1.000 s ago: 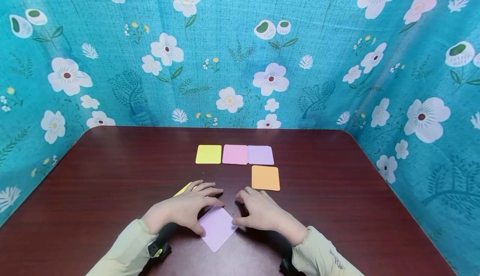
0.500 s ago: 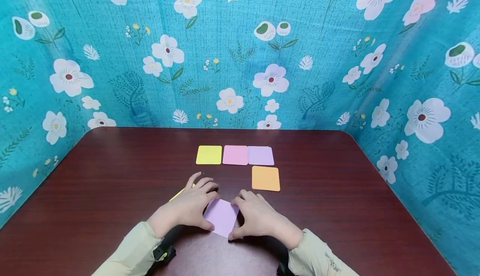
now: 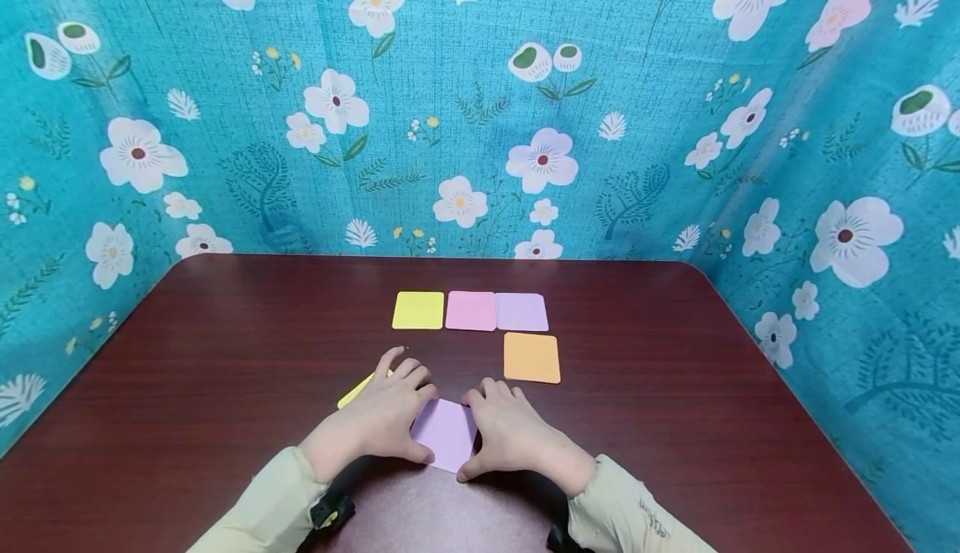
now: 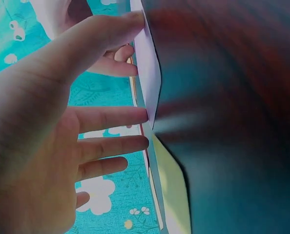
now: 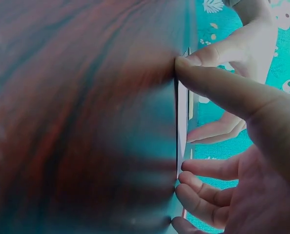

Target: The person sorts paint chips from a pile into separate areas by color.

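Note:
A light purple square card (image 3: 444,434) lies low over the near middle of the table, between the two hands. My left hand (image 3: 375,419) grips its left side, thumb at the near corner and index finger at the far one. My right hand (image 3: 517,434) holds the right side the same way. The left wrist view shows the left thumb on the purple card (image 4: 149,73) with the other fingers spread. Partly hidden behind the left hand is a yellow card (image 3: 354,389). In the right wrist view the purple card (image 5: 182,114) appears edge-on beside the right thumb.
Farther back on the dark red-brown table (image 3: 637,328), a yellow card (image 3: 417,310), a pink card (image 3: 471,311) and another purple card (image 3: 522,312) form a row. An orange card (image 3: 531,358) lies just in front of the row's right end. A blue flowered curtain (image 3: 480,103) surrounds the table.
The purple card between my hands has turned from a diamond slant to nearly square and shifted slightly away from me. My right thumb has moved to its near corner.

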A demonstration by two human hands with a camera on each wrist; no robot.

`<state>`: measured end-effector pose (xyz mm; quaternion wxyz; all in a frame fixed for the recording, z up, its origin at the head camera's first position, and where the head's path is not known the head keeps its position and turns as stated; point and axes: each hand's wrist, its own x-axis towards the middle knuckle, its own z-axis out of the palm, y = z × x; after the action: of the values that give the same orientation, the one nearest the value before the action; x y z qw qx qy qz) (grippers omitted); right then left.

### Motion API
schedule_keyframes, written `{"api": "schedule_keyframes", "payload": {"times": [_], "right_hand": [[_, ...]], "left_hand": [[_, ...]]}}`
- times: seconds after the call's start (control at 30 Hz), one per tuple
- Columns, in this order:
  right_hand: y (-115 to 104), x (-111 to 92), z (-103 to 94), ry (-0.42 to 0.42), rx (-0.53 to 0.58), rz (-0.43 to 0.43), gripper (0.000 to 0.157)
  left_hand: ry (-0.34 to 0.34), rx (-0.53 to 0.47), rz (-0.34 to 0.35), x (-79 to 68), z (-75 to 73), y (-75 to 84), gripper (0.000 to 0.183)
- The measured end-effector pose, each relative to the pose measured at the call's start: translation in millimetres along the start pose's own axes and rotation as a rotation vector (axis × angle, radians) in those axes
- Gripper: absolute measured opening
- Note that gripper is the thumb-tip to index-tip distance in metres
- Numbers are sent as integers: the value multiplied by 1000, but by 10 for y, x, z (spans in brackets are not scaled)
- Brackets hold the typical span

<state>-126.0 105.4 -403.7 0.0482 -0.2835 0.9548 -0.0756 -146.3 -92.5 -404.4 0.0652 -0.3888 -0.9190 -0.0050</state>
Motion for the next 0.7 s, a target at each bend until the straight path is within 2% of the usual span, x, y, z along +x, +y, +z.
{"api": "schedule_keyframes", "payload": {"times": [0.33, 0.53, 0.7], "right_hand": [[32, 23, -19, -28, 17, -16, 75], [83, 44, -60, -40, 48, -37, 72], [130, 59, -94, -36, 107, -71, 72]], "left_hand": [[-38, -34, -6, -16, -1, 8, 66], [-27, -42, 27, 22, 0, 1, 67], [-26, -26, 23, 79, -6, 12, 67]]}}
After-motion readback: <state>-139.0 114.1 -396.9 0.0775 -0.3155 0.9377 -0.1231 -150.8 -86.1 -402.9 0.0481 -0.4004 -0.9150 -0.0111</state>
